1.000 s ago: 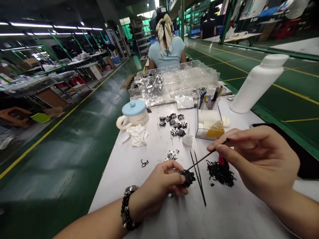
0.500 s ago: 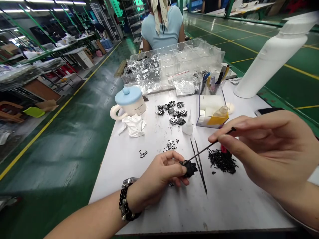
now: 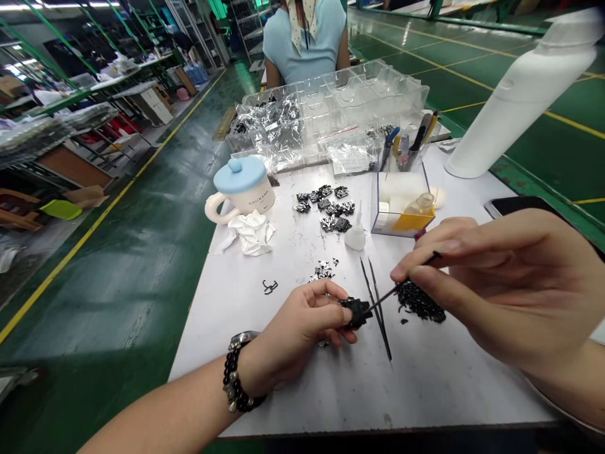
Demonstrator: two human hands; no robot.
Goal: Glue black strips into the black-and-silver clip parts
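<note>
My left hand (image 3: 307,325) pinches a small black part (image 3: 359,313) between thumb and fingers, just above the white table. Between the thumb and fingers of my right hand (image 3: 491,284) is a thin black rod (image 3: 388,293), slanting down to the left; its tip meets the right side of the black part. Tweezers (image 3: 380,318) lie beside the part. A pile of small black pieces (image 3: 420,302) sits partly behind my right hand. Small shiny metal pieces (image 3: 323,271) lie beyond my left hand, and black-and-silver parts (image 3: 334,208) are grouped farther back.
A lidded mug (image 3: 246,189) and crumpled tissue (image 3: 254,233) stand at the left. Farther back are a clear box (image 3: 401,202), a divided tray (image 3: 326,101) and a white bottle (image 3: 515,101). A phone (image 3: 520,205) lies right. A person (image 3: 305,44) sits beyond.
The rod's tip has shifted from the left part of the black piece to its right side. My right hand has moved slightly left. The view has shifted a little.
</note>
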